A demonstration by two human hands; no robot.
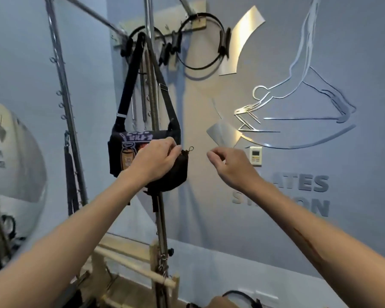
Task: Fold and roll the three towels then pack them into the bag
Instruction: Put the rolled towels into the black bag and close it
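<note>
A small black bag (125,152) with a printed front hangs by its black strap (129,76) from a metal pole. My left hand (158,158) grips the bag's upper right corner, fingers curled on the fabric just beside a small zipper pull (190,149). My right hand (229,166) hovers to the right of the bag, a short way from it, with fingers loosely curled and thumb near the fingertips; nothing is visible in it. No towel is in view.
A vertical metal pole (147,14) and a slanted frame bar (60,70) stand by the wall. Black exercise rings (209,63) hang on a wall rack. Wooden rungs (131,258) lie below. A wall remote (255,154) sits behind my right hand.
</note>
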